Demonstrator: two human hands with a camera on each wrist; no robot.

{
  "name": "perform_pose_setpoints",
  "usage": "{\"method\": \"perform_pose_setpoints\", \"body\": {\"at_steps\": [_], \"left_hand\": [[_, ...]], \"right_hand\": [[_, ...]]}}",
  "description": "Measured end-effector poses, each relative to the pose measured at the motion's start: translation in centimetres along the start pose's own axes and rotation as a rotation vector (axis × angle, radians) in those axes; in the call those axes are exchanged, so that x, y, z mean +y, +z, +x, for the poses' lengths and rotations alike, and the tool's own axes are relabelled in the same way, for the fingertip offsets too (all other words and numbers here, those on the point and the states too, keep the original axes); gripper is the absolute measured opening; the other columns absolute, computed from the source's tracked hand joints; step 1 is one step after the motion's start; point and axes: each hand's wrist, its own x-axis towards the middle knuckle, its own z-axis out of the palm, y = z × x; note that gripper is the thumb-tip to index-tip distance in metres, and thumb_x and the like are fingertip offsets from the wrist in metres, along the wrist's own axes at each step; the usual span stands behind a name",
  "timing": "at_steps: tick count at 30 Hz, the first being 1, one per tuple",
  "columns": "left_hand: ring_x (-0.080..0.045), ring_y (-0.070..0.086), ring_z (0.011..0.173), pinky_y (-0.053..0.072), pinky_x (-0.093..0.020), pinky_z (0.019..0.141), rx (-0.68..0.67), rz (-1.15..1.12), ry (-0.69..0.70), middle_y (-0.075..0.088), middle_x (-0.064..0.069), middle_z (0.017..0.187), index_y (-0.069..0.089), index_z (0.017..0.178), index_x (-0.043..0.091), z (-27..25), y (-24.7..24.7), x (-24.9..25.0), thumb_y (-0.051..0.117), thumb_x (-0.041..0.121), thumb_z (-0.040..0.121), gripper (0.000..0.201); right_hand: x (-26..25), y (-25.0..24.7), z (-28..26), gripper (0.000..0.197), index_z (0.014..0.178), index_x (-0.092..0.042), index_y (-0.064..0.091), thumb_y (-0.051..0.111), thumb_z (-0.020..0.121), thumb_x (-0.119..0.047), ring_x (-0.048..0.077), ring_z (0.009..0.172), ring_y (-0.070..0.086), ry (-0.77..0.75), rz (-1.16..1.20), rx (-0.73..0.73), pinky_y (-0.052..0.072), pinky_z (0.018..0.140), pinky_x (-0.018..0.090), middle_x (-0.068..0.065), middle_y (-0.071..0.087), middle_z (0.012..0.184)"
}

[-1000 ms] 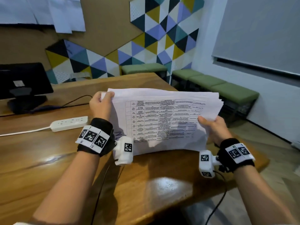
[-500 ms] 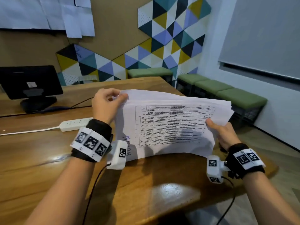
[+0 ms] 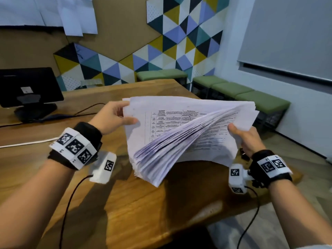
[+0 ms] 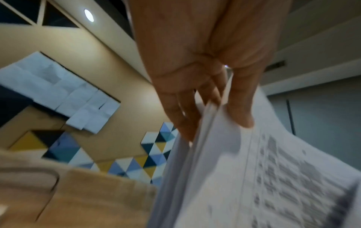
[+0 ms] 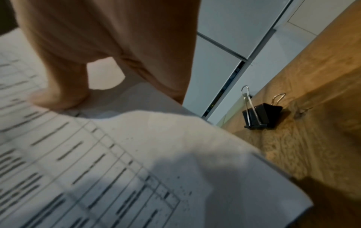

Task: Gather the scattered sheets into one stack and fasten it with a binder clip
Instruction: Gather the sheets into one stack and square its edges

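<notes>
Nearest the camera, the lower left corner of the stack of sheets [image 3: 179, 133] had dropped loose and fanned open since half a second before, when the pile stood as one block with its bottom edge on the table [image 3: 125, 203]. Now many sheets splayed down toward the wood, hanging free. That suggests the person was loosening the pile to jog it square, so the gathering looked done but the edges were not yet aligned for clipping.

The right hand [image 3: 246, 139] held the stack's right edge low, thumb pressed on the printed top sheet and the other fingers hidden behind the paper. The binder clip [image 5: 260, 115] lay on the table just beside that hand, untouched, handles up.

Farther off, the left hand [image 3: 115, 119] had risen to the upper left corner, pinching only some of the sheets between thumb in front and fingers [image 4: 181, 111] behind. Both forearms reached forward, wrists raised above the table.
</notes>
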Motion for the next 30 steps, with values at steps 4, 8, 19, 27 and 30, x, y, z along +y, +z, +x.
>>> {"method": "perform_pose_setpoints", "body": {"at_steps": [4, 8, 19, 27, 30], "left_hand": [[0.016, 0.061, 0.063, 0.047, -0.005, 0.061, 0.137, -0.053, -0.009, 0.065, 0.029, 0.060, 0.061, 0.078, 0.026, 0.3, 2.2, -2.0, 0.066, 0.000, 0.077, 0.026], [0.019, 0.053, 0.052, 0.038, 0.002, 0.054, 0.426, -0.062, 0.096, 0.060, 0.019, 0.065, 0.066, 0.076, 0.010, 0.4, 3.4, -1.8, 0.069, 0.004, 0.076, 0.007], [-0.002, 0.068, 0.077, 0.055, -0.017, 0.065, 0.067, -0.285, 0.023, 0.074, 0.007, 0.088, 0.063, 0.094, 0.025, -0.3, -0.4, -3.5, 0.082, 0.038, 0.051, 0.048], [-0.002, 0.060, 0.050, 0.050, -0.015, 0.044, 0.109, -0.328, 0.015, 0.068, 0.007, 0.057, 0.073, 0.071, 0.019, -0.7, -0.7, -3.3, 0.056, 0.008, 0.082, 0.023], [-0.003, 0.053, 0.053, 0.041, -0.016, 0.036, 0.226, -0.149, 0.039, 0.060, 0.009, 0.059, 0.058, 0.075, 0.019, -0.5, -0.4, -2.5, 0.050, 0.009, 0.091, 0.021]], "right_hand": [[0.2, 0.1, 0.3, 0.097, 0.102, -0.013, 0.064, 0.087, 0.020, -0.060, 0.003, 0.080, 0.070, 0.024, -0.009, 0.073, 0.056, 0.070, 0.017, -0.013, 0.074, 0.082], [0.0, 0.2, 0.2, 0.095, 0.096, -0.017, 0.065, 0.085, 0.015, -0.062, 0.002, 0.077, 0.070, 0.037, -0.020, 0.102, 0.056, 0.069, 0.017, -0.014, 0.074, 0.079], [-0.5, 1.4, -0.4, 0.023, 0.110, -0.006, 0.055, 0.055, 0.088, 0.000, -0.005, 0.055, 0.066, 0.069, 0.032, 0.181, 0.049, 0.047, 0.011, -0.018, 0.069, 0.057], [-0.1, 1.5, 0.3, 0.034, 0.120, 0.002, 0.055, 0.059, 0.086, -0.002, -0.003, 0.058, 0.065, 0.078, 0.005, 0.220, 0.051, 0.052, 0.012, 0.009, 0.062, 0.108], [-0.1, 1.3, 0.2, 0.034, 0.120, 0.000, 0.056, 0.059, 0.086, -0.004, -0.003, 0.060, 0.064, 0.098, 0.024, 0.216, 0.050, 0.052, 0.011, 0.010, 0.061, 0.109]]}}
